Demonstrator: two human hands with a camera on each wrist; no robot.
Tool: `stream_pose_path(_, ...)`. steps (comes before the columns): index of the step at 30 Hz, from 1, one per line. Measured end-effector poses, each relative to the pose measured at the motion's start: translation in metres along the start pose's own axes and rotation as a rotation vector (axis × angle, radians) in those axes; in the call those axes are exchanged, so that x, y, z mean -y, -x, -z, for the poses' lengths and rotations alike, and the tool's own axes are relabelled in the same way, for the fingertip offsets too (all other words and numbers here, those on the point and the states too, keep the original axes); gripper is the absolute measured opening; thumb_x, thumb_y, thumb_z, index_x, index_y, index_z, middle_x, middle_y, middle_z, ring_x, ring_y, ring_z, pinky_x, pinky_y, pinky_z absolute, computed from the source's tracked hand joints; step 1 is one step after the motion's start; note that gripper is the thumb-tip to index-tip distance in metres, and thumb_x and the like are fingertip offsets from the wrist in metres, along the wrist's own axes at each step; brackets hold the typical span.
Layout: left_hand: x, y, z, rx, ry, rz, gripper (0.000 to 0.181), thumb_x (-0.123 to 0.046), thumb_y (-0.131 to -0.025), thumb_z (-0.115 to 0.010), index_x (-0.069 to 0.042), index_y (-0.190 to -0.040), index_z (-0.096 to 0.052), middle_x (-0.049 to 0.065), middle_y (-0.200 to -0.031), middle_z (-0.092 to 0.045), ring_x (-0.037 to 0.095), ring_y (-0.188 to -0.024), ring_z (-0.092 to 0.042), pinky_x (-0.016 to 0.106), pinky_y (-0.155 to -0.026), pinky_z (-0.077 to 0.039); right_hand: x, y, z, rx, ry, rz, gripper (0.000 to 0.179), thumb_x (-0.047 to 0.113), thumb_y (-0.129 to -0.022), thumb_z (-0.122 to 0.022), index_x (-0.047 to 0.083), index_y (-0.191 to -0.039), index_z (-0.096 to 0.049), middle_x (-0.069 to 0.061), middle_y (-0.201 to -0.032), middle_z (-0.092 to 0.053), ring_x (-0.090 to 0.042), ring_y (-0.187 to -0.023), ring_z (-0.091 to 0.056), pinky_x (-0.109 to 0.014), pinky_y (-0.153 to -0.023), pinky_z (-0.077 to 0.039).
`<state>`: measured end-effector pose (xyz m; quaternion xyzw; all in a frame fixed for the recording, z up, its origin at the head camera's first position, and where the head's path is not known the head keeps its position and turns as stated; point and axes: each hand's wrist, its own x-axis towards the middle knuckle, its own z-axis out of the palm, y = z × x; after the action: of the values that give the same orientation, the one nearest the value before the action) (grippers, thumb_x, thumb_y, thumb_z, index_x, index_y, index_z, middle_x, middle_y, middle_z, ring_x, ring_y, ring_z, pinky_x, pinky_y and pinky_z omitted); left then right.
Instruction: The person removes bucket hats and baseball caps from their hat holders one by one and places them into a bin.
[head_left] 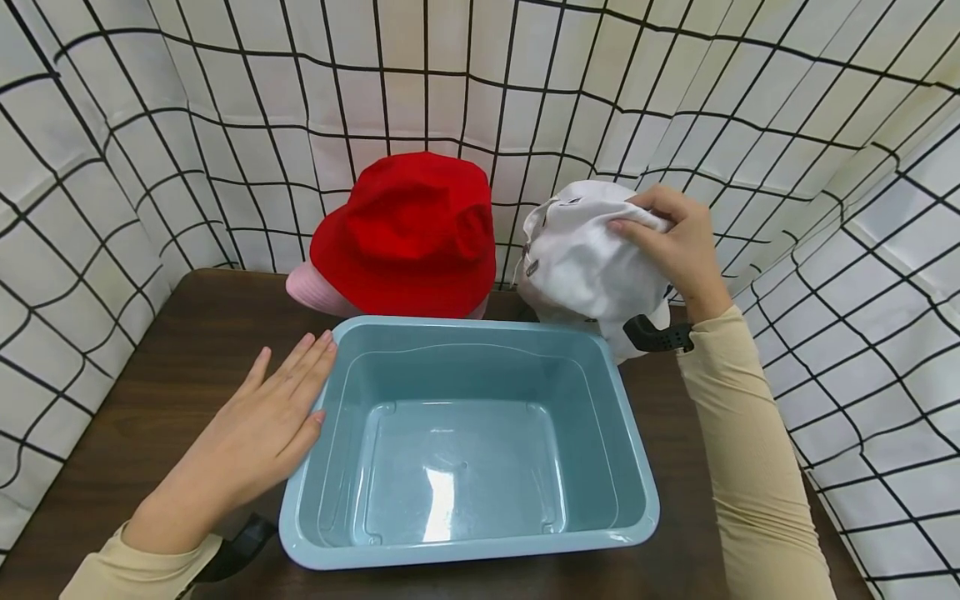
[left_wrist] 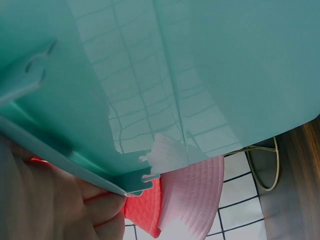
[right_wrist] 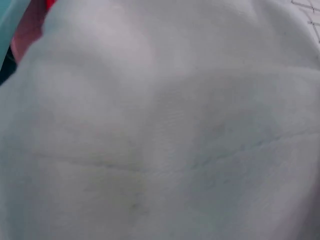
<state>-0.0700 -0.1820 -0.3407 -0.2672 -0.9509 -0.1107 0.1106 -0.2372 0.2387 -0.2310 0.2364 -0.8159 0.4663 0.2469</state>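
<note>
A light blue plastic basin [head_left: 465, 552] stands on the table with nothing inside it. Flat along its left rim lies my left hand [head_left: 262, 425], fingers straight; the left wrist view shows the basin's outer wall [left_wrist: 210, 75] close by. My right hand [head_left: 678, 242] pinches the crown of a white hat [head_left: 581, 250] behind the basin's back right corner. White cloth [right_wrist: 160, 115] with a stitched seam fills the right wrist view. Behind the basin sits a red bucket hat [head_left: 420, 242] over a pink woven hat [head_left: 318, 287], whose lower part is mostly hidden.
A dark wood-look table [head_left: 187, 342] carries everything. White cloth with a black grid pattern [head_left: 262, 150] rises behind and on both sides, close behind the hats. A thin looped cord [left_wrist: 272, 170] shows beside the pink brim in the left wrist view.
</note>
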Motion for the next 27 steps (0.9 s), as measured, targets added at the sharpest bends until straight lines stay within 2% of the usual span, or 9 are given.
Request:
stream_pose_path(7,-0.001,0.001,0.000,0.002,0.004,0.010,0.070,-0.028,-0.092,-0.049,0.002,-0.148,-0.021,0.018,-0.153,-0.021,0.031,-0.143,-0.010,0.048,-0.112,0.007,0.020,0.000,-0.002,0.071,-0.028,0.065,0.012,-0.008,-0.072,-0.076,-0.011,-0.081,-0.067,0.009,-0.076,-0.062,-0.009,-0.074,-0.053,-0.018,-0.065,-0.042)
stream_pose_path(9,0.000,0.001,0.000,0.001,0.004,0.009,0.070,-0.028,-0.092,-0.049,0.002,-0.148,-0.020,0.018,-0.153,-0.020,0.031,-0.143,-0.009,0.048,-0.112,0.007,0.024,0.001,-0.003,0.087,-0.024,0.072,0.012,-0.007,-0.072,-0.077,-0.009,-0.080,-0.068,0.008,-0.076,-0.062,-0.009,-0.073,-0.052,-0.018,-0.065,-0.042)
stream_pose_path(20,-0.001,-0.001,0.001,0.008,0.005,0.013,0.070,-0.028,-0.091,-0.050,0.002,-0.148,-0.021,0.018,-0.153,-0.020,0.031,-0.143,-0.009,0.050,-0.112,0.006,0.045,0.005,-0.006,0.171,-0.065,0.234,0.012,-0.013,-0.067,-0.077,-0.006,-0.072,-0.068,-0.003,-0.071,-0.061,-0.011,-0.068,-0.050,-0.018,-0.057,-0.041)
stream_pose_path(22,-0.001,-0.001,0.001,0.008,0.008,0.014,0.071,-0.028,-0.091,-0.050,0.002,-0.148,-0.021,0.018,-0.153,-0.020,0.032,-0.143,-0.010,0.050,-0.112,0.006,0.048,0.006,-0.007,0.186,-0.052,0.277,0.014,-0.015,-0.067,-0.076,-0.005,-0.072,-0.068,-0.002,-0.070,-0.060,-0.010,-0.067,-0.049,-0.018,-0.056,-0.040)
stream_pose_path(27,-0.001,0.000,0.001,0.008,0.010,0.016,0.071,-0.027,-0.091,-0.051,0.003,-0.148,-0.022,0.019,-0.153,-0.021,0.032,-0.143,-0.011,0.050,-0.112,0.006,0.057,0.009,-0.013,0.207,-0.016,0.296,0.013,-0.012,-0.067,-0.078,-0.003,-0.073,-0.069,0.002,-0.067,-0.056,-0.009,-0.064,-0.046,-0.018,-0.054,-0.038)
